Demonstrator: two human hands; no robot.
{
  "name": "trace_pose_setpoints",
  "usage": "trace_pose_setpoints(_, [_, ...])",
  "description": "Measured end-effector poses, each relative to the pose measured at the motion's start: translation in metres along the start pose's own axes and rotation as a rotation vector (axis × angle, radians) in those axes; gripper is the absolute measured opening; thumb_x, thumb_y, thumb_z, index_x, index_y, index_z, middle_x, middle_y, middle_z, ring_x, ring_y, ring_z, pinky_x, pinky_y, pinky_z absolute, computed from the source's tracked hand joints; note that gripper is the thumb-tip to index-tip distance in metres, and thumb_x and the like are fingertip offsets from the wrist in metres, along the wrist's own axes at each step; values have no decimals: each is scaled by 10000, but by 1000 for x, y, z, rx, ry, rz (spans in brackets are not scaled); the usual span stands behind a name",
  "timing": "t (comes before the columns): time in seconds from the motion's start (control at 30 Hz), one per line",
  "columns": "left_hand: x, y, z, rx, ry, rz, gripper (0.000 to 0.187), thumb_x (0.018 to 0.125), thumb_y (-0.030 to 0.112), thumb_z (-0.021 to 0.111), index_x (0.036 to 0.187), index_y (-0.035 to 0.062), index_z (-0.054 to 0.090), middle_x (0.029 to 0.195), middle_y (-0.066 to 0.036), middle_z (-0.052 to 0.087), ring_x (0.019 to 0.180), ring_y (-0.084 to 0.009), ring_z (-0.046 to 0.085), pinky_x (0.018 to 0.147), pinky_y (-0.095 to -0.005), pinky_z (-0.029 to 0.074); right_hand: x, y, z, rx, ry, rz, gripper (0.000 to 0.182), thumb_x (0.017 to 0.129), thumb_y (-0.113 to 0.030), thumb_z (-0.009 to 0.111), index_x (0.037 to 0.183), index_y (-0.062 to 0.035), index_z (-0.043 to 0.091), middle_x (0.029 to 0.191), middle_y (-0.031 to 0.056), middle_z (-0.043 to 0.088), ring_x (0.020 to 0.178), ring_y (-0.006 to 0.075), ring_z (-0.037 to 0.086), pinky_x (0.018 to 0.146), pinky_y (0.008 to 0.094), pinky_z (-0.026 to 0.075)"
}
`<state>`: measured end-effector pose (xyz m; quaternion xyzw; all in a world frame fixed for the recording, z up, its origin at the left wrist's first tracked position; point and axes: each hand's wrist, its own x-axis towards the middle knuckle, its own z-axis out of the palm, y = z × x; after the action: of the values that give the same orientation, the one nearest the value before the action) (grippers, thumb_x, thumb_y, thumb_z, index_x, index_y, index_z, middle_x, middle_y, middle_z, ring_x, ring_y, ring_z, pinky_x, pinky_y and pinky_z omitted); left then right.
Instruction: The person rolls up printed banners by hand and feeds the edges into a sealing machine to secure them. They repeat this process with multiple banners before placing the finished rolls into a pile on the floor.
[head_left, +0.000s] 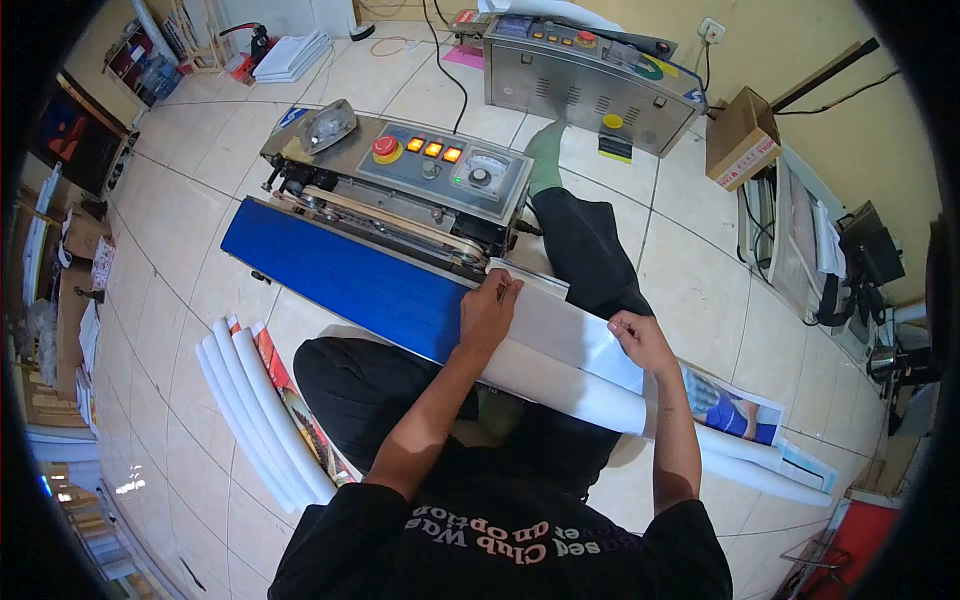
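Observation:
My left hand (pixel 488 312) pinches the upper edge of a clear plastic sleeve (pixel 560 325) beside the outlet end of the sealing machine (pixel 400 170). Farther right, my right hand (pixel 642 340) has its fingers closed on the same sleeve's edge. Inside the sleeve lies a white paper roll (pixel 570 385), stretched across my lap. The machine's blue conveyor belt (pixel 340 275) runs from the upper left to my left hand. Three orange switches (pixel 433 149) are lit on its panel, next to a red button (pixel 385 147).
Several white rolls (pixel 262 420) lie on the floor at left. More printed rolls (pixel 760 460) are at right. A second metal machine (pixel 590 90) stands at the back, with a cardboard box (pixel 742 140) beside it. My legs flank the work.

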<state>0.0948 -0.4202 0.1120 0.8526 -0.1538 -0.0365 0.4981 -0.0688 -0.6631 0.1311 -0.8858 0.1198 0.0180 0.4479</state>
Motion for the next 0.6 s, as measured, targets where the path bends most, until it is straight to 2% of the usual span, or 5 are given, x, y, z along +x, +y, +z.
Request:
trace_pose_setpoints(0.07, [0, -1, -2, 73, -47, 59, 212, 860, 225, 724, 944, 41, 657, 683, -104, 652, 625, -159, 633, 586, -302, 499, 0, 0, -1, 13, -1, -7, 173, 945, -162, 604, 856, -13, 607, 629, -10, 511, 593, 75, 436, 538, 269, 397])
trace_pose_setpoints(0.13, [-3, 5, -12, 65, -105, 12, 198, 850, 186, 732, 950, 45, 636, 692, -90, 653, 645, -152, 634, 605, -297, 502, 1, 1, -2, -3, -21, 36, 172, 929, -169, 607, 874, -7, 612, 648, 92, 577, 579, 144, 491, 567, 312, 436])
trace_pose_setpoints(0.2, [-3, -1, -17, 50, -164, -33, 197, 841, 147, 740, 957, 48, 615, 701, -75, 655, 665, -144, 635, 625, -293, 504, 4, 3, -4, 8, -13, 41, 176, 930, -171, 608, 872, -4, 609, 647, 83, 579, 583, 134, 487, 566, 309, 433])
trace_pose_setpoints(0.27, [-1, -28, -12, -604, -156, -337, 181, 819, 38, 740, 912, 67, 588, 757, -37, 653, 725, -115, 619, 694, -268, 499, 5, 1, -5, 24, -10, 51, 181, 930, -172, 609, 870, -2, 605, 646, 75, 581, 587, 125, 482, 566, 305, 430])
trace_pose_setpoints(0.6, [47, -68, -40, -837, -117, -265, 360, 805, -69, 724, 709, 129, 439, 736, 42, 564, 680, -56, 531, 639, -207, 450, 53, -36, 16, 48, 0, 29, 252, 895, -200, 670, 1072, -22, 686, 618, 76, 588, 558, 102, 496, 544, 287, 434])
